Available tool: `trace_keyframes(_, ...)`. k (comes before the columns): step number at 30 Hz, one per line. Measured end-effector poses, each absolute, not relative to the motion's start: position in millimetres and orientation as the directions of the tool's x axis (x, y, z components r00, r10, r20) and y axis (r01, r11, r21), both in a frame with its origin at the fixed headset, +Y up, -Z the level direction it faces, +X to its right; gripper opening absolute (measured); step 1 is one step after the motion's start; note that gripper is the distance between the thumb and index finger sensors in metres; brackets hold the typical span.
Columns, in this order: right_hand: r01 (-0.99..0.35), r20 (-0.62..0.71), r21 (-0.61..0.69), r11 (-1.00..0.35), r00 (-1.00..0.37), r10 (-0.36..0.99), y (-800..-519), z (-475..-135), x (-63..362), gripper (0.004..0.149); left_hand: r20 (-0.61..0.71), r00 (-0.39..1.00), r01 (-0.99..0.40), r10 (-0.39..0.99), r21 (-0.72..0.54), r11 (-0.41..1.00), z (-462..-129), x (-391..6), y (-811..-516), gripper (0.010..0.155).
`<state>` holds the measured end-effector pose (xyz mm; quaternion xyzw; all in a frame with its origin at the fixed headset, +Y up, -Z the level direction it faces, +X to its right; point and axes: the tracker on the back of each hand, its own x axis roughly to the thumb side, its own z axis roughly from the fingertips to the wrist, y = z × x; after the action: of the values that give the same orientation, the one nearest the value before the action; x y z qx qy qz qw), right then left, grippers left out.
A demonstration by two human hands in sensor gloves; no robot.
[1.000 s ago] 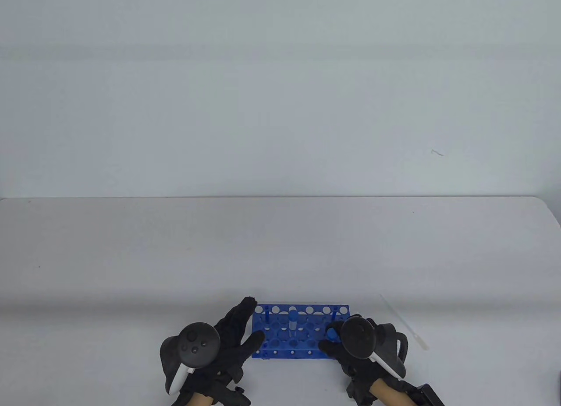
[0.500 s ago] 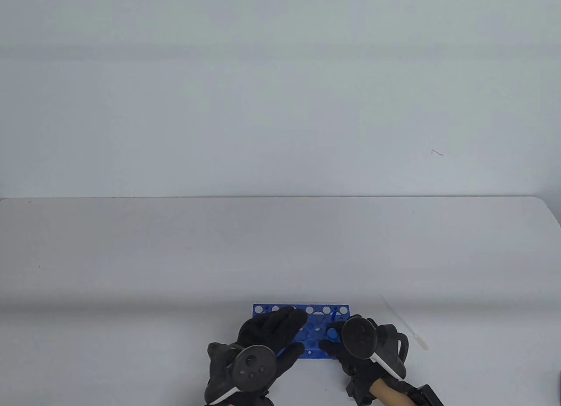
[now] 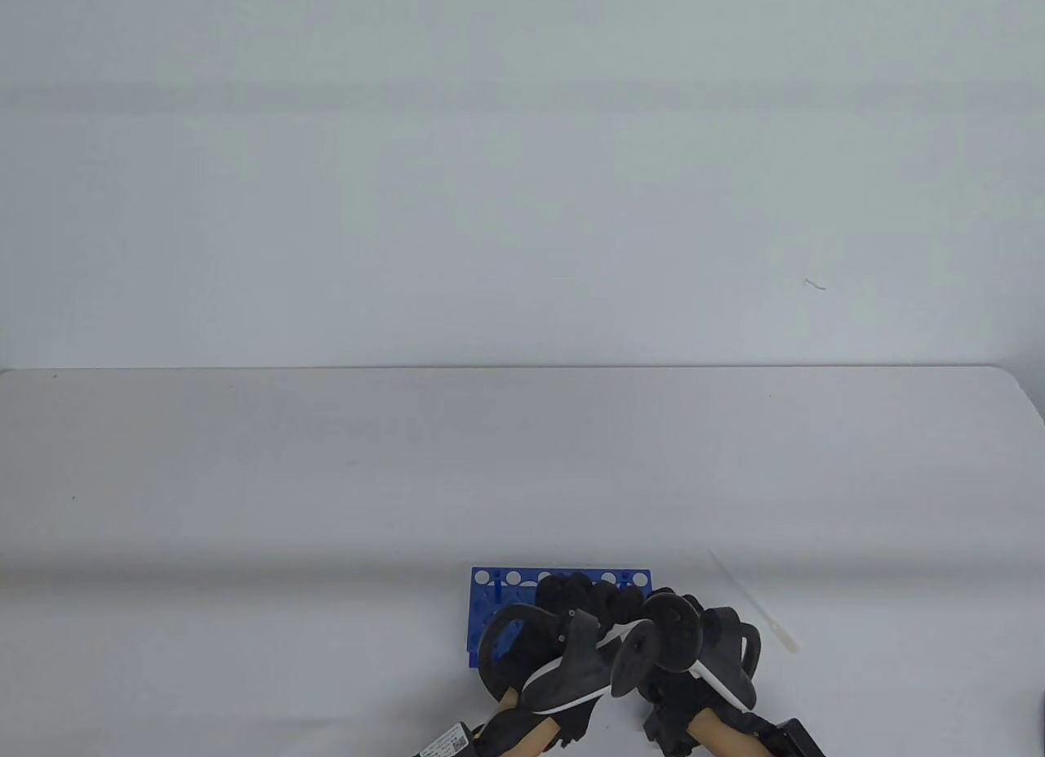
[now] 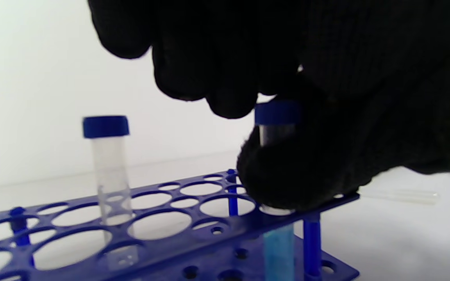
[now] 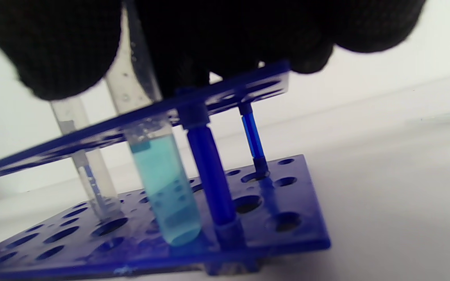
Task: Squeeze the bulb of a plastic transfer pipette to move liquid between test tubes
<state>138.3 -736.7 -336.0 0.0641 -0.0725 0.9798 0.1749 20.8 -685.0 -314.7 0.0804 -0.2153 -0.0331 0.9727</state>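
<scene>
A blue tube rack (image 3: 478, 618) sits at the table's near edge. A tube of blue liquid (image 5: 166, 187) with a blue cap (image 4: 277, 113) stands in its right end. My right hand (image 5: 131, 78) grips this tube's clear body just above the rack's top plate. My left hand (image 4: 264, 101) reaches across the rack (image 4: 162, 242), and its fingers (image 4: 229, 97) curl around the cap. An empty capped tube (image 4: 108, 168) stands upright further left in the rack. The clear plastic pipette (image 3: 755, 606) lies on the table to the right of the rack, apart from both hands.
The rack has many unfilled holes. In the table view both trackers (image 3: 653, 638) crowd over the rack's right half and hide the tubes. The pipette also shows lying behind the rack in the left wrist view (image 4: 404, 195). The wide white table (image 3: 490, 463) stretches away behind.
My left hand has swung from the rack's left end across it to the right, onto the capped liquid tube. My right hand has stayed on that tube.
</scene>
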Motion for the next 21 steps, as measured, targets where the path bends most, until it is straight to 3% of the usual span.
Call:
trace_keyframes(6,-0.351,0.159,-0.120,-0.929,-0.930,0.331,-738,-336,138,0.052,0.387,0.916,0.027,-0.111,0.216,0.976,-317,19,-691,0.054)
trace_keyframes(12,-0.343,0.162,-0.126,-0.931,-0.933,0.322,-738,-336,137,0.051,0.394,0.915,-0.017,-0.086,0.250,0.968,-317,16,-695,0.052)
trace_keyframes(21,-0.342,0.168,-0.128,-0.931,-0.933,0.320,-739,-336,137,0.051,0.294,0.941,0.066,-0.171,0.335,0.940,-314,19,-698,0.056)
